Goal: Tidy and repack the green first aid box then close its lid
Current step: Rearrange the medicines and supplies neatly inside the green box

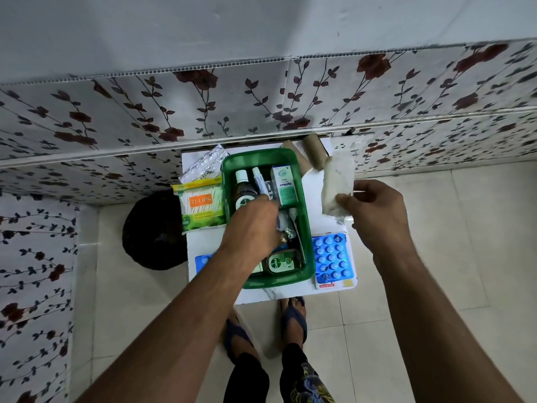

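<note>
The green first aid box [308, 237] stands open on a small white table [316, 196]. Inside lie a dark Dettol bottle [243, 191], a white tube [259, 179], a green-white Optibex carton [284, 185] and a Dettol soap pack [279, 262]. My left hand [252, 228] reaches down into the box's middle, fingers curled over small items; what it grips is hidden. My right hand [374, 210] holds a white cotton or gauze pack [337, 184] up, just right of the box. No lid is in view.
A Tulips cotton-bud pack [200, 205] and a foil strip [203, 167] lie left of the box. A blue blister pack [331, 258] lies at the right, cardboard tubes [313, 151] behind. A dark round object [154, 231] sits on the floor by the table. My feet [293, 315] stand close.
</note>
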Available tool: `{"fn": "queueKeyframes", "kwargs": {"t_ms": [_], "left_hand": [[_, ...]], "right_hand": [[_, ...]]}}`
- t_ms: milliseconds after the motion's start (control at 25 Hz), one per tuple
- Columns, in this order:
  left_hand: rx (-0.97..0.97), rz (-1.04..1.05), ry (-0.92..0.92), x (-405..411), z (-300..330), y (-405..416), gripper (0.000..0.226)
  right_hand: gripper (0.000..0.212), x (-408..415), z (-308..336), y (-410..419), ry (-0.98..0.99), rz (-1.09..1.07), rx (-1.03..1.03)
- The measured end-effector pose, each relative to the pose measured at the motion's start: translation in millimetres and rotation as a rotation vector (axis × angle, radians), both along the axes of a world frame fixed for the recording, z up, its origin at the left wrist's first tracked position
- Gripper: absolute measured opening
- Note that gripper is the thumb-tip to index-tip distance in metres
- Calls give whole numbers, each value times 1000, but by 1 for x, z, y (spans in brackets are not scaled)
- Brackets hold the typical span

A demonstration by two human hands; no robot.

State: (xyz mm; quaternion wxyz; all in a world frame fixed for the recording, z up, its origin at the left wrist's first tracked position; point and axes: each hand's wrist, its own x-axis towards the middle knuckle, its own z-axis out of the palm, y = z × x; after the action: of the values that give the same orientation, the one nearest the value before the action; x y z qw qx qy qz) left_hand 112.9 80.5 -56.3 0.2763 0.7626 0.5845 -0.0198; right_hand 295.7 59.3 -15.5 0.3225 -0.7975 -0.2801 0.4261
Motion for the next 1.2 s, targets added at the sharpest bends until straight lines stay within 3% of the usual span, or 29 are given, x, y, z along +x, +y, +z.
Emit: {"fn": "queueKeyframes", "kwargs": {"t_ms": [80,200,360,560,720,800,960,1040,1200], "left_hand": [[41,71,-73,-20,13,0,40],[131,317,-198,-63,33,-2,24],[87,607,-280,-100,22,-9,12],[24,571,-270,-123,-3,-21,14],[-1,573,-296,-128,-12,-29,13],[-23,585,-300,-132,-18,-36,13],[-136,643,-183,-138,-26,-62,28],[-196,642,-97,-133,-33,-80,48],[-168,589,-36,-121,-50,-102,70]], "right_hand": [[15,-9,10,2,-18,57,22],[13,-46,15,7,-25,202,4],[32,-102,-14,24,-161,428,-82],[17,-127,-49,45,-310,552,-126],[20,-130,-56,45,-425,670,-91],[23,-120,-43,39,-435,628,-20],[16,-60,-1,2,-454,194,174],[18,-25,-11,-28,-503,135,24],[53,3,-67,-69,-456,341,-408]]}}
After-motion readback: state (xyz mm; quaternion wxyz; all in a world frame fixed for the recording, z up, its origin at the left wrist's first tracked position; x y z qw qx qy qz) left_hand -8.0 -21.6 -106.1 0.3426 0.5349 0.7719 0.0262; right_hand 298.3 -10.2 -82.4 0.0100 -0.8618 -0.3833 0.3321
